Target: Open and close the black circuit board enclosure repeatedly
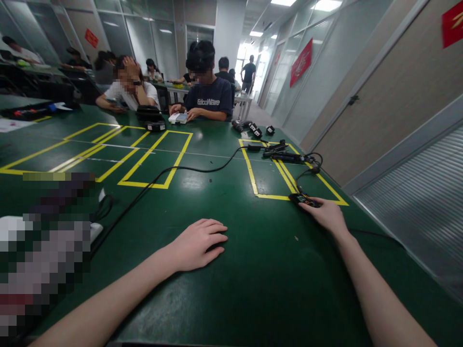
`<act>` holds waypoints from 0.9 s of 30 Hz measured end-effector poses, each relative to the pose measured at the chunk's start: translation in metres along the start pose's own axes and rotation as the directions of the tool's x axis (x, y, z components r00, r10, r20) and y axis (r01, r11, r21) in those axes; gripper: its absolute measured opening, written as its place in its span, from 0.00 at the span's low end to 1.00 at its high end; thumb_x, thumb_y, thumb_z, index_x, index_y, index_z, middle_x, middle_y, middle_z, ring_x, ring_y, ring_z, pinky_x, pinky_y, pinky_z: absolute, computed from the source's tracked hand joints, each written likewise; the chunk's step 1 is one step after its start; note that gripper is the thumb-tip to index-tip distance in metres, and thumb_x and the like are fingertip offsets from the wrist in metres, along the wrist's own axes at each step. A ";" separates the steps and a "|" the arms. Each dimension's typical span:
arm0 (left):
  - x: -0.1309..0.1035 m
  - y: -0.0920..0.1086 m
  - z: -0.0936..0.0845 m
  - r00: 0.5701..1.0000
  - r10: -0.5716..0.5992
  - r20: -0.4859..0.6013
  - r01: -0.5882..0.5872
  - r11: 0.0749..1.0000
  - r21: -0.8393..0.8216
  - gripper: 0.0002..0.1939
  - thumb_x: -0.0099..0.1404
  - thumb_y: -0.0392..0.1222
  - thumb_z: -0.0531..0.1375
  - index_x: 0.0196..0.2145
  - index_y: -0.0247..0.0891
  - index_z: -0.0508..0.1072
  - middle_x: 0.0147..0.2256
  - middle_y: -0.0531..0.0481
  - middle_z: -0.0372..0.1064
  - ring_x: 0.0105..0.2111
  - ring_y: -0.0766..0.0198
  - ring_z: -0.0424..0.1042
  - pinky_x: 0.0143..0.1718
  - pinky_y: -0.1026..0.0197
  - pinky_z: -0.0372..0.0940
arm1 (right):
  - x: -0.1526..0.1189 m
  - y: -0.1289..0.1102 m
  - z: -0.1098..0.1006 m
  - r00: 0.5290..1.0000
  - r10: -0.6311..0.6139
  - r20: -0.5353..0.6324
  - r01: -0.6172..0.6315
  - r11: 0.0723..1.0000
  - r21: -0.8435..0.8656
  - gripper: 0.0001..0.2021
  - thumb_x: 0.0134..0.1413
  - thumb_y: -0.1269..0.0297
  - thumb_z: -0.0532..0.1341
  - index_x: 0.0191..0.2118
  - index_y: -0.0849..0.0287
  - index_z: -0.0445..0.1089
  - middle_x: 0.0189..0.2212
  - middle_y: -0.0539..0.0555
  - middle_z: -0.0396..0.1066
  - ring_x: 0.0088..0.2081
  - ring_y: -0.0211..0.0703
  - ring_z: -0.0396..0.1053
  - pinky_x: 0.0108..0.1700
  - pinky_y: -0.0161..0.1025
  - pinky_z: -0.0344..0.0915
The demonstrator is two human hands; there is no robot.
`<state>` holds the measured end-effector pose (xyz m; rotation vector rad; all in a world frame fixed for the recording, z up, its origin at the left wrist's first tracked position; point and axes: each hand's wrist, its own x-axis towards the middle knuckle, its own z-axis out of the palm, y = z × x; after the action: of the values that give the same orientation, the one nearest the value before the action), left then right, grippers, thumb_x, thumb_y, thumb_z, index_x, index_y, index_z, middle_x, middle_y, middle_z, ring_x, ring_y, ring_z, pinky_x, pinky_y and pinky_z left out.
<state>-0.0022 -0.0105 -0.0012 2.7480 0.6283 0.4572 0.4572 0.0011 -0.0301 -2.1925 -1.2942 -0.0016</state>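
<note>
My left hand (198, 243) rests palm down on the green table (231, 299), fingers stretched out, with nothing in it. Farther right, my right hand (329, 214) has its thumb and fingers on a small black device (304, 200) with coloured bits on its top; its exact kind is hard to make out. The device lies at the near edge of a yellow-taped box. A thin cable rises from it toward a bundle of black tools and cables (289, 156) just beyond.
A long black cable (173, 168) crosses the table toward blurred-out items (47, 265) at the left. Yellow tape outlines (166, 180) mark the tabletop. Across it, a person in a dark shirt (210, 99) handles a white device (178, 118); black gear (151, 118) stands nearby.
</note>
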 end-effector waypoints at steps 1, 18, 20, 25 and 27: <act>0.000 0.000 0.000 1.000 0.001 0.006 -0.001 1.000 0.005 0.13 0.75 0.42 0.58 0.53 0.38 0.79 0.58 0.41 0.75 0.59 0.51 0.72 0.61 0.44 0.67 | -0.008 -0.015 0.004 0.998 -0.011 0.056 0.011 1.000 0.003 0.22 0.43 0.48 0.71 0.41 0.58 0.82 0.34 0.60 0.81 0.38 0.61 0.78 0.37 0.48 0.72; 0.001 0.008 -0.007 0.991 0.098 -0.093 -0.094 0.994 0.051 0.17 0.67 0.56 0.65 0.38 0.39 0.73 0.35 0.48 0.73 0.36 0.58 0.71 0.38 0.57 0.64 | -0.150 -0.166 0.009 0.318 -0.869 0.379 0.573 0.495 0.653 0.17 0.51 0.70 0.71 0.49 0.55 0.78 0.41 0.53 0.77 0.41 0.45 0.77 0.43 0.37 0.72; 0.001 0.006 -0.004 0.997 0.069 -0.043 -0.066 0.997 0.049 0.16 0.66 0.54 0.66 0.39 0.39 0.73 0.36 0.49 0.73 0.36 0.58 0.71 0.38 0.57 0.65 | -0.149 -0.165 0.010 0.352 -0.862 0.364 0.580 0.506 0.638 0.16 0.53 0.70 0.70 0.48 0.56 0.76 0.41 0.54 0.77 0.41 0.45 0.76 0.42 0.38 0.72; 0.002 0.006 -0.005 1.000 -0.006 0.009 0.006 0.998 0.067 0.14 0.65 0.49 0.69 0.42 0.39 0.74 0.41 0.48 0.75 0.41 0.56 0.73 0.42 0.56 0.66 | -0.150 -0.165 0.010 0.403 -0.873 0.274 0.565 0.473 0.676 0.12 0.57 0.65 0.69 0.47 0.56 0.74 0.43 0.55 0.77 0.42 0.46 0.76 0.43 0.39 0.72; 0.002 0.007 -0.006 0.999 -0.032 0.016 0.030 0.996 0.087 0.16 0.65 0.50 0.69 0.45 0.39 0.75 0.46 0.46 0.75 0.45 0.53 0.73 0.45 0.54 0.67 | -0.151 -0.165 0.010 0.410 -0.878 0.248 0.562 0.457 0.689 0.13 0.57 0.64 0.69 0.48 0.56 0.74 0.45 0.56 0.77 0.44 0.47 0.77 0.44 0.40 0.73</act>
<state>0.0001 -0.0143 0.0069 2.8161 0.7010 0.4080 0.2428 -0.0562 -0.0016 -0.9586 -2.2498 0.6448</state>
